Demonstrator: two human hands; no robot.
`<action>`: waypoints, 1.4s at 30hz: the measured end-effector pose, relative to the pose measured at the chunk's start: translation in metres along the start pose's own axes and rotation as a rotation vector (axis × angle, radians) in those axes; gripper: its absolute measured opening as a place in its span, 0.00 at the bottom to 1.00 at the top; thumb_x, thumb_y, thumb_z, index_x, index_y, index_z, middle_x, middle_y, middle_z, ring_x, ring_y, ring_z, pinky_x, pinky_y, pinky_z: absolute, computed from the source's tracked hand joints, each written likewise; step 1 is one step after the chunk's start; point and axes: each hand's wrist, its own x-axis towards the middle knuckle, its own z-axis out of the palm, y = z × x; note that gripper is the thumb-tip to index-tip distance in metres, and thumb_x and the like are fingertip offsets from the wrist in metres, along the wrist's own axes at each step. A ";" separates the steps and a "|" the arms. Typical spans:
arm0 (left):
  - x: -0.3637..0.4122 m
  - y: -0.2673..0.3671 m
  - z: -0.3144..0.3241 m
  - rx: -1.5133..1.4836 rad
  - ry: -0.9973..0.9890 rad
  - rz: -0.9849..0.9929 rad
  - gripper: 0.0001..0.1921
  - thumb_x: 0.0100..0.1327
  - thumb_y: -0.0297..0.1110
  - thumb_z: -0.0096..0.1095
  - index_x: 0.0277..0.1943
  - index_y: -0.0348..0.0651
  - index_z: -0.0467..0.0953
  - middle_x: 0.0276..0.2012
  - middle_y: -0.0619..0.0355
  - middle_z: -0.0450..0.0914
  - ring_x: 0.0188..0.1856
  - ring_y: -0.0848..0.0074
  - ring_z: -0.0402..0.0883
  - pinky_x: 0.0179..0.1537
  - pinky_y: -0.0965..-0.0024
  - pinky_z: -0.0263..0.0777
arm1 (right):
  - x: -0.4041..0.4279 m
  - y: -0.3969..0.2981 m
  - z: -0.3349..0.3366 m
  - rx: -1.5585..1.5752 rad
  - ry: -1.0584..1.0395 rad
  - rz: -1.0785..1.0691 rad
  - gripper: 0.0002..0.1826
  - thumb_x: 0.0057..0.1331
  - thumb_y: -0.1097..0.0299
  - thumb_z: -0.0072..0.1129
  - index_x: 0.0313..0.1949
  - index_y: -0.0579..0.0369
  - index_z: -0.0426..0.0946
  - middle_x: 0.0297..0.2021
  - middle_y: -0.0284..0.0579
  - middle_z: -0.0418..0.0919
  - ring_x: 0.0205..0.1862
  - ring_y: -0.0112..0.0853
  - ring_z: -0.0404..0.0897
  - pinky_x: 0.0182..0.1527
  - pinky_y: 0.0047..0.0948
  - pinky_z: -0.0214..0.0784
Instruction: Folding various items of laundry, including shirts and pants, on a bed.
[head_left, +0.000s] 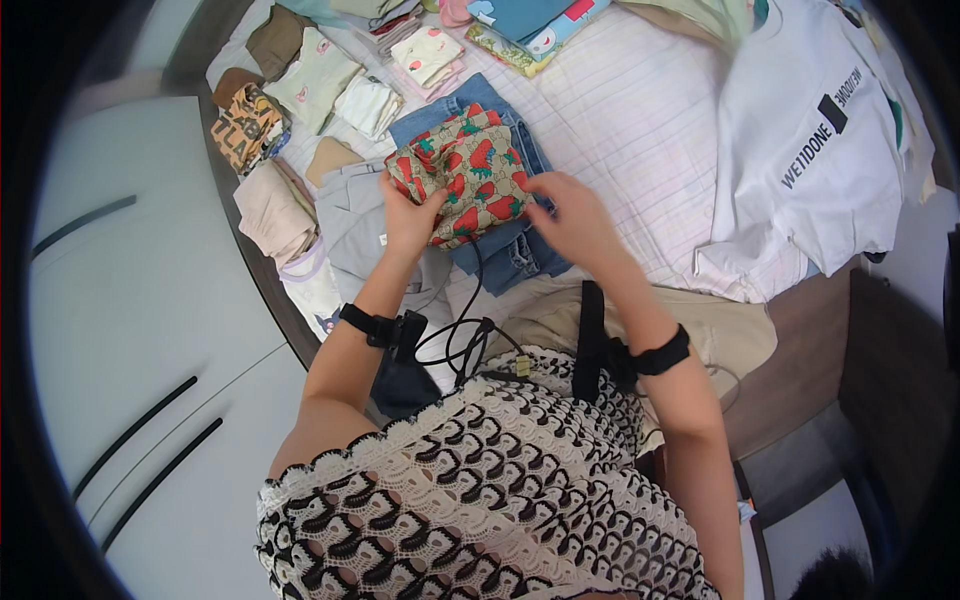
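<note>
A beige cloth garment printed with red strawberries (484, 169), folded into a bundle, is gripped at its left side by my left hand (412, 214), thumb on top. My right hand (574, 217) is at the bundle's right edge, thumb and fingers apart, fingertips against or very near the fabric. Beneath the bundle lie folded blue denim jeans (536, 259), partly covered. Just left of them, a grey garment (349, 202) is spread on the bed, close to my left forearm.
Several folded clothes, including a strawberry-print white one (426, 54), line the bed's far left side. A white shirt with black writing (810, 150) drapes over the right edge. A black cable (476, 292) loops before my body. White cabinets (150, 300) stand at left.
</note>
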 end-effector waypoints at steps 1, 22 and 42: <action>-0.004 0.007 -0.003 0.003 -0.002 0.004 0.39 0.47 0.25 0.67 0.59 0.33 0.49 0.44 0.49 0.69 0.46 0.70 0.72 0.48 0.69 0.67 | -0.006 0.010 -0.012 -0.015 0.015 0.039 0.11 0.52 0.73 0.55 0.36 0.57 0.72 0.34 0.48 0.75 0.38 0.42 0.75 0.40 0.36 0.67; -0.045 0.007 -0.026 0.718 -0.172 0.440 0.34 0.55 0.45 0.61 0.59 0.36 0.58 0.60 0.39 0.56 0.59 0.50 0.58 0.58 0.57 0.54 | -0.084 0.081 -0.063 0.131 0.053 0.341 0.09 0.56 0.70 0.55 0.35 0.60 0.74 0.29 0.46 0.79 0.30 0.33 0.79 0.34 0.28 0.70; 0.000 -0.012 -0.001 -0.257 -0.117 -0.333 0.25 0.50 0.20 0.63 0.50 0.37 0.61 0.45 0.52 0.73 0.44 0.72 0.74 0.44 0.70 0.71 | 0.018 0.053 0.057 0.332 -0.157 0.477 0.29 0.46 0.54 0.63 0.44 0.61 0.71 0.35 0.53 0.77 0.37 0.44 0.77 0.40 0.35 0.69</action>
